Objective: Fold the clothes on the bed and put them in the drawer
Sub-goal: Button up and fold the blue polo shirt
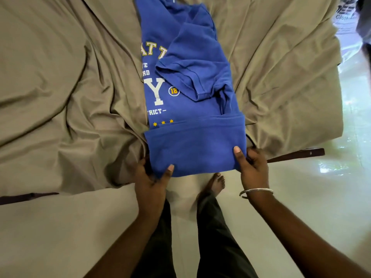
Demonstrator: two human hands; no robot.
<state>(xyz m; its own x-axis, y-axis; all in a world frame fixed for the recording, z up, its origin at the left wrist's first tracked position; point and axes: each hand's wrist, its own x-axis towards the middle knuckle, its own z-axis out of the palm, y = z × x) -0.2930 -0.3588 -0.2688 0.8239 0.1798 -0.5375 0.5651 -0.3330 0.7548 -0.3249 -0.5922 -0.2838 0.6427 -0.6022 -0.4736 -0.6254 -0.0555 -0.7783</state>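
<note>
Hands are both reaching forward from the bottom, arms coming in at an angle toward the near edge of the bed (60, 97). Left hand (149, 182) grips the near left corner of the blue shirt (192, 145), thumb on top, other fingers tucked under the cloth so you can't really see them. Right hand (252, 167) does the same on the near right corner, thumb pressed flat on the fabric, fingers curled below. There's a silver bangle (256, 192) on the right wrist.

Shirt lies lengthwise on the wrinkly tan sheet (281, 81), running away from the person, already narrowed, with a sleeve (192, 77) folded over the front. Print is half covered, a big white Y, some yellow stars and bits of lettering show. The near end is turned up over itself into a band, and that band hangs just off the bed edge between the two hands. Below it there's a bare foot (215, 183) on the pale floor (301, 197), and dark trousers (216, 237).
</note>
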